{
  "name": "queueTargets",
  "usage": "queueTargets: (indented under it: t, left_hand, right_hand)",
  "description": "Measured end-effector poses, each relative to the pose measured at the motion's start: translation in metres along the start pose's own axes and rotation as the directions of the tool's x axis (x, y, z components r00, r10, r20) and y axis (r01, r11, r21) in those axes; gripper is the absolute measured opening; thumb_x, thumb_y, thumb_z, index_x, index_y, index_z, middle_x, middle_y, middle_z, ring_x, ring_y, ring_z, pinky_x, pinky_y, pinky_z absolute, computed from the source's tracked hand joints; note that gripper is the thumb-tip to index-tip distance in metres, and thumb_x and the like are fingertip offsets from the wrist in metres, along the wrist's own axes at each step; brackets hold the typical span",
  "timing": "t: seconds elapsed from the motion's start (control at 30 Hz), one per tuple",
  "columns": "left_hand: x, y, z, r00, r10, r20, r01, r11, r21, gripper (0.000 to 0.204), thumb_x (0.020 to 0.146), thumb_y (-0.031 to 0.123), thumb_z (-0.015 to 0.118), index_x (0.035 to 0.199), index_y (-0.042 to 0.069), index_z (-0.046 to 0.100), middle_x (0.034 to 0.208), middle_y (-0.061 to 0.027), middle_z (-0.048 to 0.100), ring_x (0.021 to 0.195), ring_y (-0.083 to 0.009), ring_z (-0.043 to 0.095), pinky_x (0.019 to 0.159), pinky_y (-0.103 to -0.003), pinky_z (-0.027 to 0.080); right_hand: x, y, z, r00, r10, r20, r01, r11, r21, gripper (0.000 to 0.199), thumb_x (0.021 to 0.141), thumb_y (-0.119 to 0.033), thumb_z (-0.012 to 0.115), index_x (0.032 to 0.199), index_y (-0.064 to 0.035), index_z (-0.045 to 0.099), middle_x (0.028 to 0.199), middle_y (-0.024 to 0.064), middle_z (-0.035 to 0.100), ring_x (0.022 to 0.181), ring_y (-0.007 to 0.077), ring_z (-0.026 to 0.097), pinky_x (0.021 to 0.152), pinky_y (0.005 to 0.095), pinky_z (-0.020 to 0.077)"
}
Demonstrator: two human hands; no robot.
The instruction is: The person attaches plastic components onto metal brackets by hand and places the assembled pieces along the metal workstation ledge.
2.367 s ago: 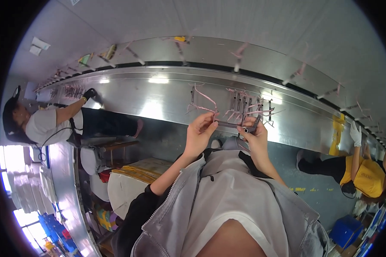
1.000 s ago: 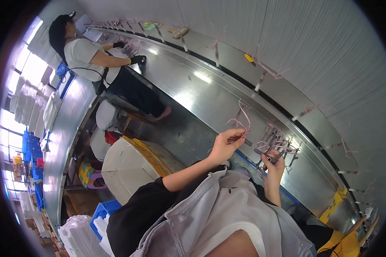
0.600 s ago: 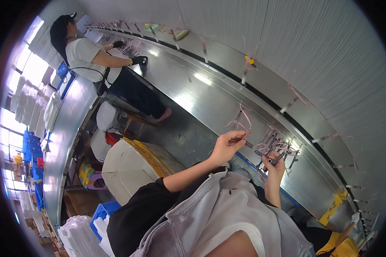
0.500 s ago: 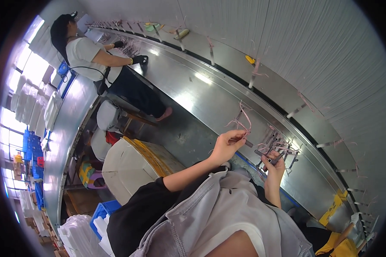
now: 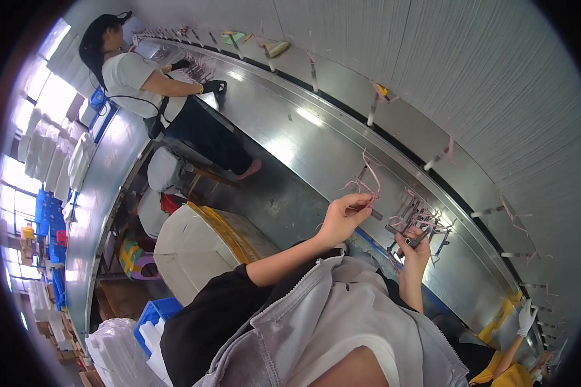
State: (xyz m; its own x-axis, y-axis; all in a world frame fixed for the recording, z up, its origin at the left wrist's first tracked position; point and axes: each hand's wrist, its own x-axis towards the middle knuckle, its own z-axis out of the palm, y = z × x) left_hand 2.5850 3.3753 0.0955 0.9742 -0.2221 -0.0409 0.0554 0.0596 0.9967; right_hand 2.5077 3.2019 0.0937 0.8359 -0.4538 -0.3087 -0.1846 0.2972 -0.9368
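My left hand is closed in a pinch on a pink, branched twig-like piece, whose thin prongs rise above the fingers; a short dark rod end sticks out beside the fingertips. Just right of it, my right hand is closed around a dark hollow square tube, with its end opening showing. Behind the right hand, a pile of similar dark and pink branched pieces lies on the metal bench. The two hands are apart, over the bench's near edge.
Upright posts, some bearing pink branched pieces, line a dark slot behind the bench. A person in a white top works further left; a person in yellow reaches in at lower right. A white bin stands left of me.
The posts along the slot have shifted up and left. At lower right, the other person's white-gloved hand has moved up. My two hands keep nearly the same place and grip.
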Motion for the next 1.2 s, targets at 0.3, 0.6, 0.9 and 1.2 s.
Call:
queueTargets:
  t: [0.3,0.6,0.9,1.2]
  left_hand:
    - [0.049,0.011,-0.096,1.0,0.011,0.001,-0.011,1.0,-0.015,0.028,0.08,0.002,0.062,0.107,0.001,0.06,0.091,-0.0078,0.063,0.083,-0.0119,0.059,0.073,-0.024,0.048]
    - [0.088,0.04,-0.188,0.996,-0.054,0.077,0.047,0.996,0.079,0.028,0.08,0.002,0.063,0.107,-0.001,0.059,0.095,-0.0073,0.062,0.089,-0.0113,0.057,0.077,-0.025,0.048]
    - [0.132,0.063,-0.293,0.997,-0.033,0.076,0.026,0.995,0.096,0.027,0.08,0.003,0.063,0.107,-0.001,0.059,0.095,-0.0072,0.063,0.087,-0.0116,0.058,0.076,-0.025,0.048]
    - [0.173,0.073,-0.387,0.991,-0.059,0.121,0.045,0.992,0.117,0.026,0.08,0.003,0.062,0.106,-0.002,0.059,0.092,-0.007,0.063,0.086,-0.0108,0.058,0.076,-0.025,0.048]
  right_hand:
    - [0.017,0.007,0.107,1.0,0.016,-0.003,-0.016,1.0,0.006,0.034,0.072,0.001,0.068,0.102,-0.0031,0.053,0.083,0.0032,0.061,0.056,0.0073,0.048,0.048,0.019,0.0355]
    - [0.029,0.008,0.21,1.0,0.015,0.003,-0.015,1.0,0.001,0.034,0.071,0.001,0.068,0.102,-0.0029,0.053,0.083,0.0034,0.06,0.057,0.0074,0.049,0.048,0.0191,0.0354]
    - [0.039,0.012,0.327,1.0,0.026,0.0,-0.026,1.0,0.015,0.035,0.07,0.001,0.069,0.101,-0.0026,0.053,0.084,0.0035,0.059,0.06,0.0076,0.05,0.049,0.0192,0.0367]
    - [0.046,0.017,0.431,1.0,0.027,0.012,-0.027,0.999,0.024,0.035,0.07,0.001,0.069,0.101,-0.0025,0.053,0.084,0.003,0.059,0.066,0.0083,0.053,0.05,0.0194,0.038]
